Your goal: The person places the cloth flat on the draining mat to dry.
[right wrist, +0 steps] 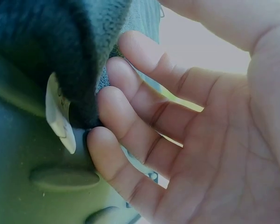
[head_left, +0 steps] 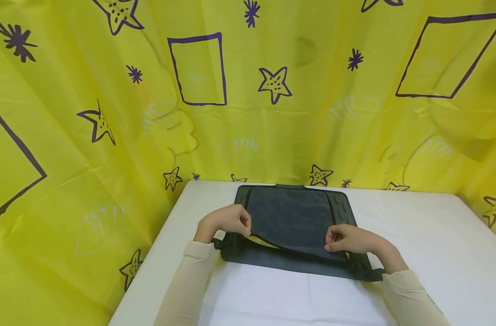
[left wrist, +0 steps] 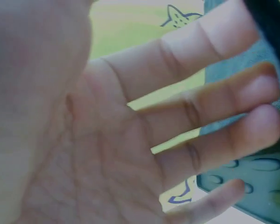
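A dark grey cloth (head_left: 290,213) with a black edge lies over a dark board (head_left: 268,262) that has raised oval bumps along its sides. Near the cloth's left front corner, my left hand (head_left: 231,219) pinches the edge. My right hand (head_left: 350,238) pinches the same front edge at the right. Between the hands this edge is raised and sags slightly, with a yellow strip (head_left: 264,242) showing beneath it. Up close, the cloth (right wrist: 116,42) looks fuzzy, and a white tag (right wrist: 59,114) hangs from it beside my right fingertips. The left wrist view shows my fingers (left wrist: 261,126) against the cloth's dark edge.
The board rests on a white table (head_left: 419,235). Behind and to the left hangs a yellow curtain (head_left: 248,122) with purple stars and frames, close to the table's back edge. Black straps (head_left: 218,244) are worn at both wrists.
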The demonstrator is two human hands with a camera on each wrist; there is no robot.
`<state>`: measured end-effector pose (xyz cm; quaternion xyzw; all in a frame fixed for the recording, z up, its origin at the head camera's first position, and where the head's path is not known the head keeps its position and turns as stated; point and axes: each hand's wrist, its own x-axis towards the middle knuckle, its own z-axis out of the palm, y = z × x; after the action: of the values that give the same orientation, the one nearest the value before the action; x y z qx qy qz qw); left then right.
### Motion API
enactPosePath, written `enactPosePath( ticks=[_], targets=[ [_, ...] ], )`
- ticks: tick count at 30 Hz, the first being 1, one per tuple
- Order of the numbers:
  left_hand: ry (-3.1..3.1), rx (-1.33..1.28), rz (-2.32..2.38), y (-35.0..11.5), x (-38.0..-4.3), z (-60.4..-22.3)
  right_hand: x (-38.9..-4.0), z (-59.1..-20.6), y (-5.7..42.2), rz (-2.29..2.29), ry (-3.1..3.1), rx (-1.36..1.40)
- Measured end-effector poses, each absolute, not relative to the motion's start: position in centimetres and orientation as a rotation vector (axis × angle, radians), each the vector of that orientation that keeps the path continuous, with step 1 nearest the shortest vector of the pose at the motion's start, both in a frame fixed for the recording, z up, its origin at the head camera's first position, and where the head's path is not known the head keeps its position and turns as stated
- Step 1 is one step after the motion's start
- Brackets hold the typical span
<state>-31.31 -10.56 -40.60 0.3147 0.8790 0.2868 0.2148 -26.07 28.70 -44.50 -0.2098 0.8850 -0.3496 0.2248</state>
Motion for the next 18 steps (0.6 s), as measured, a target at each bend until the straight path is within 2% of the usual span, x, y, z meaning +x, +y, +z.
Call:
enactPosePath(
  ticks=[8,18],
  targets=[
    [2.440,0.720,0.606,-9.8,-31.0,-41.4,-26.1,-44.5,28.5,-0.974,2.446,-0.592],
    [2.574,0.730,0.614,-8.3,-31.3,-42.3,-25.8,-44.4,28.1,-0.971,2.476,-0.630]
  ],
)
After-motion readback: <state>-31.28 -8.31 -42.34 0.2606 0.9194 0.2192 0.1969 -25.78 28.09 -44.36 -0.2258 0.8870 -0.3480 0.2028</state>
